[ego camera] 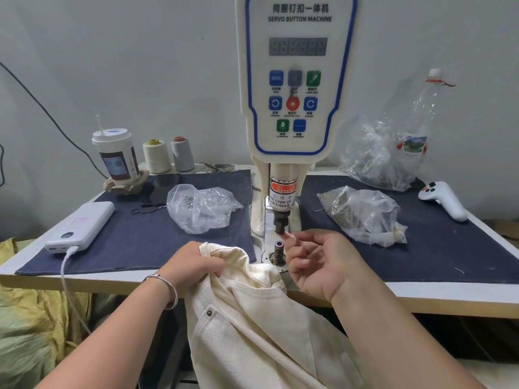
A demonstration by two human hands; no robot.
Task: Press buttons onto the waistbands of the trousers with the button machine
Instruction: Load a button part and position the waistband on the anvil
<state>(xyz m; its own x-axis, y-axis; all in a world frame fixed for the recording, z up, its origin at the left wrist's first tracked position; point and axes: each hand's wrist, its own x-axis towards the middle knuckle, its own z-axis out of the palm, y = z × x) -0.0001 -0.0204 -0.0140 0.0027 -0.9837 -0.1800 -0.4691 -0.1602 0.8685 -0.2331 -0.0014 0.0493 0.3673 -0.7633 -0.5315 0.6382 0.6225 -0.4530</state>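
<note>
The servo button machine [297, 80] stands at the table's middle, its dark upper punch [280, 224] above the lower die [279, 245]. Cream trousers [252, 318] hang over the table's front edge, with one metal button [209, 313] showing on the cloth. My left hand [193, 265] grips a bunched fold of the trousers just left of the die. My right hand [317, 259] is raised beside the die, its index fingertip touching the underside of the upper punch, the other fingers loosely curled. Whether a button sits under that fingertip is hidden.
Dark denim mats [140, 234] cover the table. Clear bags of metal parts lie left [199, 207] and right [362, 214] of the machine, a bigger one [379, 161] behind. A power bank [81, 227], cup [116, 155], two thread cones [157, 155], bottle [421, 116] and white controller [443, 199] stand around.
</note>
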